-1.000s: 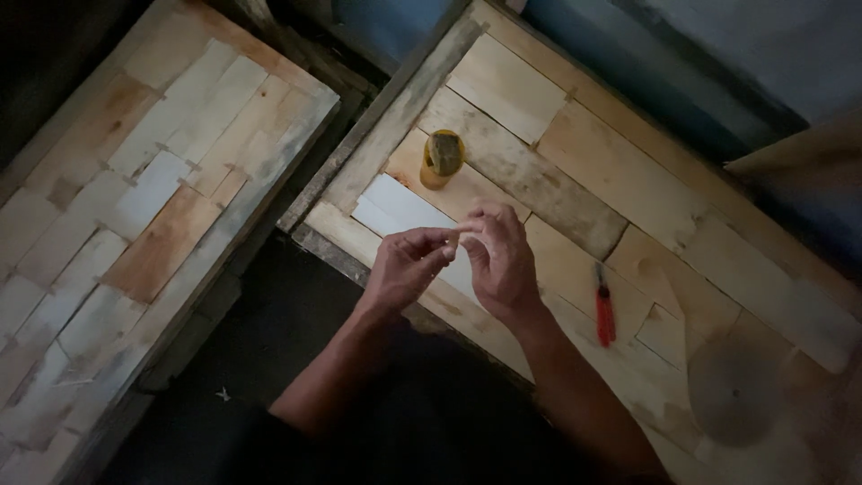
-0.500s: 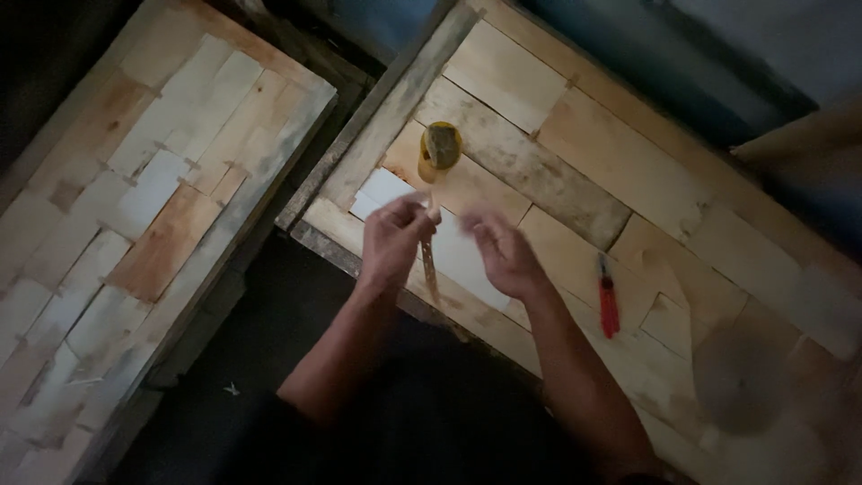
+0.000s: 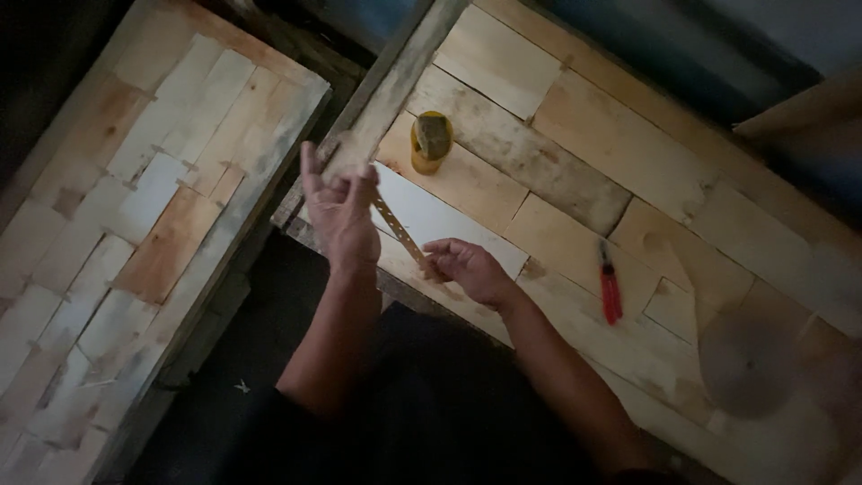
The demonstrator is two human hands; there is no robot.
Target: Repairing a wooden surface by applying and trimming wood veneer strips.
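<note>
Hands stretch a narrow tan strip (image 3: pixel 398 230) dotted with small marks over a patchwork wooden panel (image 3: pixel 620 144): the left hand (image 3: pixel 341 211), raised with fingers partly spread, pinches the strip's upper end, while the right hand (image 3: pixel 467 268) grips its lower end just above a pale white board (image 3: pixel 440 220). Behind the strip a yellow jar (image 3: pixel 430 142) stands on the panel, a red-handled tool (image 3: pixel 611 289) lies well to the right, and a second wooden panel (image 3: pixel 135 224) lies apart at left.

Dim, grainy, dark shadowed edges, soft focus
</note>
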